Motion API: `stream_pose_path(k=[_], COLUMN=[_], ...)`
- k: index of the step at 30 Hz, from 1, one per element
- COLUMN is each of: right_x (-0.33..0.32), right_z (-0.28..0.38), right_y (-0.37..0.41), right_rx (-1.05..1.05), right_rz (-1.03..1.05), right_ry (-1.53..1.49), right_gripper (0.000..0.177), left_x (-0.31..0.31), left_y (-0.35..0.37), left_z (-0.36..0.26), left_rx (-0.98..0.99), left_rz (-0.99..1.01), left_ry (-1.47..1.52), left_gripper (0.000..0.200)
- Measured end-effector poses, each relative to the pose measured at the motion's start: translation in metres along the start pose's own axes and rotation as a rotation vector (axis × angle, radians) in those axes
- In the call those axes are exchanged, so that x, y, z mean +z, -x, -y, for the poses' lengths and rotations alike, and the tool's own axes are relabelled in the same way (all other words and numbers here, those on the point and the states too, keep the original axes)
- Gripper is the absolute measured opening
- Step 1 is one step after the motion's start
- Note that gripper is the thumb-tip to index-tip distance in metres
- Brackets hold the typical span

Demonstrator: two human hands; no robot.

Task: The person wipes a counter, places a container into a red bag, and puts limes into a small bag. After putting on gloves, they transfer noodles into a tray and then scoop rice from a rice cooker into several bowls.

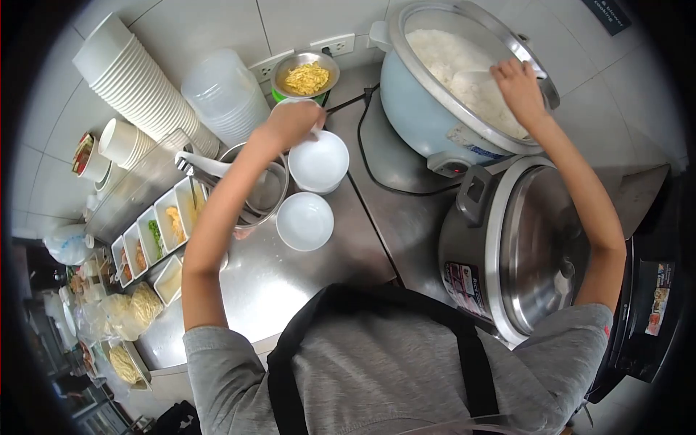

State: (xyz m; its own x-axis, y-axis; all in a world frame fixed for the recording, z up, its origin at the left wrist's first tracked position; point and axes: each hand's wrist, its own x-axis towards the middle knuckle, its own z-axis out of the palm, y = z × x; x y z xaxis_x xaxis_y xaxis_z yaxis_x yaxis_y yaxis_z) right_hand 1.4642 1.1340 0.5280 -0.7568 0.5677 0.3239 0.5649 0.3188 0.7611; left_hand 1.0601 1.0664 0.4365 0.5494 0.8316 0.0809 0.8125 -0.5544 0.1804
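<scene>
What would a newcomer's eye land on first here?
Probably the open blue rice cooker at the upper right, where the right hand holds a pale paddle at the white rice. Next, the big steel-lidded cooker just below it in view. Then the tall, leaning stack of white tubs at the upper left.

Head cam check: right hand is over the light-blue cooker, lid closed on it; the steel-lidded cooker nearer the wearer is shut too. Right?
One error: the light-blue cooker is open, not closed. The head view shows white rice inside it. The right hand is over it, and the steel-lidded cooker nearer the wearer is shut.
</scene>
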Motion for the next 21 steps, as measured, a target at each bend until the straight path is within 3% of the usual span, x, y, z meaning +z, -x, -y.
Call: stream_pose_path(k=[3, 4, 5, 8, 14, 18, 21], right_x=[-0.010, -0.011, -0.012, -0.021, 0.007, 0.035, 0.041], right_z=[0.000, -0.011, -0.021, -0.034, -0.023, -0.016, -0.023], right_y=[0.002, 0.003, 0.002, -0.004, -0.001, 0.003, 0.014], right_rx=[-0.054, -0.037, -0.012, 0.152, 0.192, 0.414, 0.419], right_rz=[0.111, 0.134, 0.068, 0.074, 0.322, 0.507, 0.425], right_ry=[-0.143, -0.189, -0.160, -0.083, 0.021, -0.335, -0.543], right_gripper=[0.027, 0.030, 0.030, 0.029, 0.012, 0.010, 0.013], left_x=[-0.003, 0.002, -0.008, 0.036, 0.082, 0.084, 0.067], left_y=[0.078, 0.102, 0.125, 0.163, 0.167, 0.166, 0.173], left_z=[-0.047, -0.060, -0.083, -0.090, -0.101, -0.102, -0.100], left_rx=[-0.222, -0.323, -0.439, -0.720, -0.969, -0.851, -0.809], left_rz=[-0.095, -0.077, 0.070, 0.072, -0.293, -0.409, -0.411], left_ry=[-0.247, -0.199, -0.224, -0.184, 0.202, 0.058, 0.192], left_gripper=[0.020, 0.026, 0.023, 0.029, 0.022, 0.022, 0.020])
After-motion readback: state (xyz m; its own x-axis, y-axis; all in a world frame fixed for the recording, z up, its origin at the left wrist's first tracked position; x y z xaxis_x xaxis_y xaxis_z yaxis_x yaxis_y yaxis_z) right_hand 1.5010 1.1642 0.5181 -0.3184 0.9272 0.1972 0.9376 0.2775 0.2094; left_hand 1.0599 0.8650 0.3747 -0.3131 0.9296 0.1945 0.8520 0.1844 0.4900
